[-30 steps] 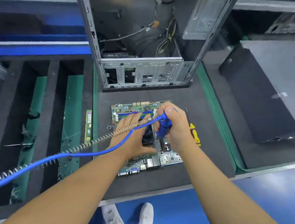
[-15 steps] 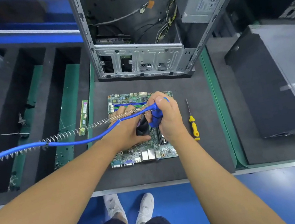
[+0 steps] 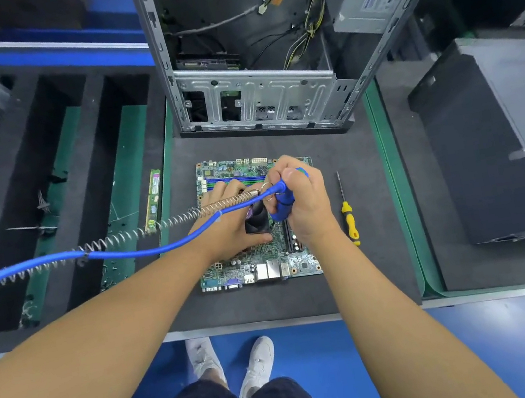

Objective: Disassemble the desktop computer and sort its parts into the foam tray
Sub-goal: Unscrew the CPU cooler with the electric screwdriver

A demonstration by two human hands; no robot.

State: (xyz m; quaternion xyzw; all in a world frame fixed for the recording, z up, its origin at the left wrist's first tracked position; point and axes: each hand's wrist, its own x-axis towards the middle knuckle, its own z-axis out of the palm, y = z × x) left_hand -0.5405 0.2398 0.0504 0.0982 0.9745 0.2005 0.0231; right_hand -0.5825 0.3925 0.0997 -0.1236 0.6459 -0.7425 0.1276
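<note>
- Motherboard [image 3: 230,266] lies out, in front of the gutted case [image 3: 258,102].
- Right grip [image 3: 304,205] clenches a powered screwdriver [image 3: 281,207] above its cooler fan [image 3: 256,220]; left grip [image 3: 224,229] lies loosely on the fan.
- Cooler removal and tray sorting remain.

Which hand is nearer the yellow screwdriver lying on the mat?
Right. The right hand, gripping the blue power driver, sits just beside the yellow screwdriver, apart from it. The left hand rests on the motherboard, farther away.

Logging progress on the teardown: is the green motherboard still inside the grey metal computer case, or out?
Out. The green motherboard lies flat on the dark foam mat, in front of the open grey metal case, under both hands.
</note>
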